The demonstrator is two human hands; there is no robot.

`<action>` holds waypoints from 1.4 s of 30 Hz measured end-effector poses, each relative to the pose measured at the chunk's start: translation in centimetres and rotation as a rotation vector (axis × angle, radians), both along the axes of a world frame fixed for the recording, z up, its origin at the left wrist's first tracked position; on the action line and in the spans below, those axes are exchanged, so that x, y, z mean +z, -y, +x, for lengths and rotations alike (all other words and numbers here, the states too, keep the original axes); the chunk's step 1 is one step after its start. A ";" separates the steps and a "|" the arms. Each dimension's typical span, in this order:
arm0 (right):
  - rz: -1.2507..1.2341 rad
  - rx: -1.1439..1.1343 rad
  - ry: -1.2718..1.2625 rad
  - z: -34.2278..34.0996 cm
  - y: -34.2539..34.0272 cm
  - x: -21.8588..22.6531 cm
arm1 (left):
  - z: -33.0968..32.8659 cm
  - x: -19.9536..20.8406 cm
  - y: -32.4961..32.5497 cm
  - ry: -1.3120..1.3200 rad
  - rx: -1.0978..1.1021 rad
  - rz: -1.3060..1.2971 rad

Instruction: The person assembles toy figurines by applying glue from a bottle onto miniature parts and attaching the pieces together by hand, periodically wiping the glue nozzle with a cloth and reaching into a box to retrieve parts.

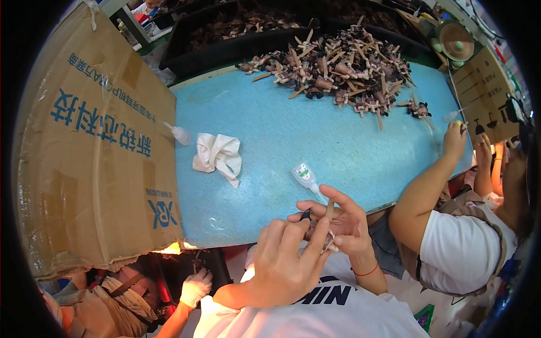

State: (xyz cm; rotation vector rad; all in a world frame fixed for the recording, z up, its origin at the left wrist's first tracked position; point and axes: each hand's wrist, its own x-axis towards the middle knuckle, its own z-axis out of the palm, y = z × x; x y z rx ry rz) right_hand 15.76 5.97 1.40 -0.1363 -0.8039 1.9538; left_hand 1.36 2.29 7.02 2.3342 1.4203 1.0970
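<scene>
Close to my body, just off the table's near edge, my left hand [287, 253] and my right hand [353, 225] both grip a small toy figure [328, 239]. A flat tan blade-like piece [330, 209] stands up from it between my fingers, and a dark tip shows beside my left fingers. Much of the figure is hidden by the hands. Just beyond my fingertips lies a clear squeeze bottle [304, 174] with a green and white label, its thin nozzle pointing toward my right hand. A crumpled white cloth [217, 156] rests on the blue tabletop [253, 127] to the left.
A heap of similar figures [349, 73] covers the far side, with black bins [225, 48] of parts behind. One figure [418, 109] lies apart. Left stands a large cardboard box [101, 146] beside another small bottle [179, 134]. A co-worker's arm [431, 180] reaches in at right; another person's gloved hand [196, 286] is lower left.
</scene>
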 end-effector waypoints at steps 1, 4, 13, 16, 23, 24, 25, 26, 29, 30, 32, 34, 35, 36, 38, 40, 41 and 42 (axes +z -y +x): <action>0.000 -0.014 0.016 0.0 0.0 -0.1 | 0.1 0.0 0.0 -0.012 0.005 0.024; 0.006 -0.026 0.021 0.0 -0.1 -0.4 | 0.2 0.2 -0.1 -0.019 0.016 0.040; 0.044 -0.037 -0.023 -0.1 -0.3 -0.7 | -0.2 0.1 -0.3 0.034 -0.001 -0.002; 0.046 -0.099 0.054 -0.1 -0.3 0.2 | -1.0 0.2 -0.7 0.091 -0.066 -0.062; 0.041 -0.157 0.194 -0.1 0.0 1.6 | -1.7 -1.0 -0.8 0.316 -0.126 -0.217; 0.042 -0.163 0.187 -0.1 0.0 1.9 | -1.7 -1.1 -0.7 0.309 -0.130 -0.216; 0.034 -0.160 0.225 0.1 0.0 2.2 | -1.6 -1.2 -0.7 0.341 -0.129 -0.235; 0.024 -0.158 0.262 0.1 0.1 2.5 | -1.5 -1.2 -0.7 0.374 -0.128 -0.255; 0.069 -0.192 0.331 0.3 0.0 2.7 | -1.2 -1.5 -0.8 0.509 -0.119 -0.324; 0.069 -0.199 0.324 0.3 0.1 2.8 | -1.2 -1.5 -0.9 0.501 -0.125 -0.323; 0.170 -0.285 0.517 0.5 0.2 2.8 | -1.3 -1.7 -1.2 0.595 -0.186 -0.384; 0.219 -0.309 0.584 0.9 0.0 2.7 | -1.4 -2.7 -1.3 0.727 -0.225 -0.471; 0.268 -0.328 0.661 1.0 0.0 2.7 | -1.4 -3.1 -1.3 0.869 -0.261 -0.560; 0.269 -0.332 0.652 1.0 0.0 2.8 | -1.3 -3.1 -1.3 0.860 -0.262 -0.559; 0.259 -0.405 0.713 0.9 0.3 3.4 | -1.1 -3.3 -1.2 1.313 -0.316 -0.861; 0.276 -0.442 0.761 0.9 0.5 3.8 | -1.4 -3.5 -1.3 1.416 -0.359 -0.954; 0.291 -0.480 0.818 1.0 0.6 3.9 | -1.5 -3.6 -1.4 1.525 -0.408 -1.052; 0.289 -0.480 0.812 1.2 0.6 4.1 | -1.3 -3.4 -1.4 1.520 -0.404 -1.052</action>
